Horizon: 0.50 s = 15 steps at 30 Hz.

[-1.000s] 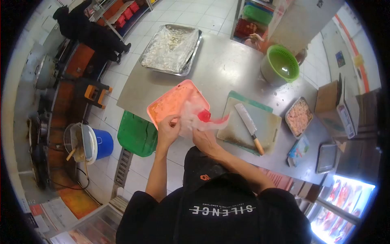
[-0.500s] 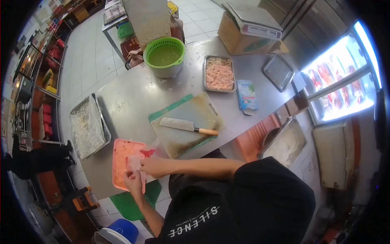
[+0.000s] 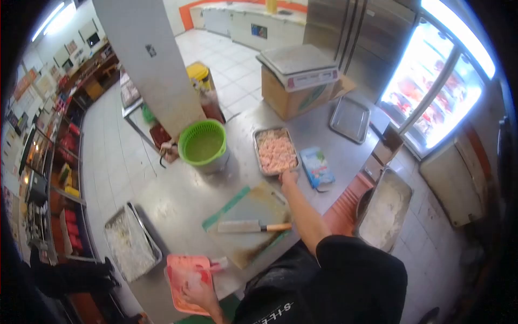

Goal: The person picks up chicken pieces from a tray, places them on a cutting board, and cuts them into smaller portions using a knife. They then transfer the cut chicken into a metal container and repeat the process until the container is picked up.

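Observation:
My right arm stretches forward, and my right hand (image 3: 290, 177) is at the near rim of a metal tray (image 3: 261, 165) full of pale pink raw meat pieces (image 3: 276, 150). Its fingers appear closed on that rim, though they are partly hidden. My left hand (image 3: 199, 297) is over a pink plastic tray (image 3: 181, 263) at the table's near edge. It holds a thin clear plastic bag (image 3: 217, 265) with red markings, which lies across the tray. Between the hands, a cleaver (image 3: 240, 226) with a wooden handle rests on a stained cutting board (image 3: 259, 200).
A green colander (image 3: 187, 133) sits in a pot of liquid. A blue packet (image 3: 318, 168) lies right of the meat tray. Farther off are an empty metal tray (image 3: 350, 121) and a scale (image 3: 302, 62) on a cardboard box. A plastic-covered tray (image 3: 128, 245) stands at left.
My right hand has left the plastic bag and reached forward to the metal tray of meat. My left hand stays with the bag at the pink tray. The view has tilted up.

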{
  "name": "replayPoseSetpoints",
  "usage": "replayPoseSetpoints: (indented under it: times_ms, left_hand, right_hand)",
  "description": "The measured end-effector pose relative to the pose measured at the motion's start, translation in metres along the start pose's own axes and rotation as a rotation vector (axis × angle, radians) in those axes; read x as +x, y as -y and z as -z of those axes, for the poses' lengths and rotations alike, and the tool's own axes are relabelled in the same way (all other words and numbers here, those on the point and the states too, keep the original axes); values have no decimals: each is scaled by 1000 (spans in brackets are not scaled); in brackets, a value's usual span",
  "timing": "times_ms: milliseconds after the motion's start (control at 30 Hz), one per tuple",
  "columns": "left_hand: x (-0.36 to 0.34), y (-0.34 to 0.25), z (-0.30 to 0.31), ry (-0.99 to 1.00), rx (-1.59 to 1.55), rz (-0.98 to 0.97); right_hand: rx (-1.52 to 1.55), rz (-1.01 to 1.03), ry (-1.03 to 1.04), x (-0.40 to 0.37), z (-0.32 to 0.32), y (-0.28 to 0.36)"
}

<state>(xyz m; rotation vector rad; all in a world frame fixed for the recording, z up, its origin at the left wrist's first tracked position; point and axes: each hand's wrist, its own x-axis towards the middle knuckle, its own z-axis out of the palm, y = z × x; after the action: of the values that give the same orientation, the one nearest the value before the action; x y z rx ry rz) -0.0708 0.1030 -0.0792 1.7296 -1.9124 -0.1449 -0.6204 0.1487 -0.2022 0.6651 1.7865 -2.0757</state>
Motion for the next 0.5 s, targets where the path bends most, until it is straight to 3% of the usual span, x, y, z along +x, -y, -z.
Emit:
replayPoseSetpoints:
  times_ms: [100, 200, 233, 400, 500]
  left_hand:
    - [9, -33, 7, 35, -307, 24]
    - [30, -94, 13, 230, -698, 139]
    - [34, -109, 11, 340, -736, 187]
    - [36, -153, -32, 735, -855, -192]
    - [24, -185, -25, 1013, -938, -172]
  right_hand:
    - [-2, 143, 49, -19, 10, 8]
    - [398, 19, 36, -54, 19, 28]
    - [388, 29, 63, -51, 28, 24]
    - [242, 122, 146, -36, 87, -12]
    - [305, 94, 222, -89, 140, 12]
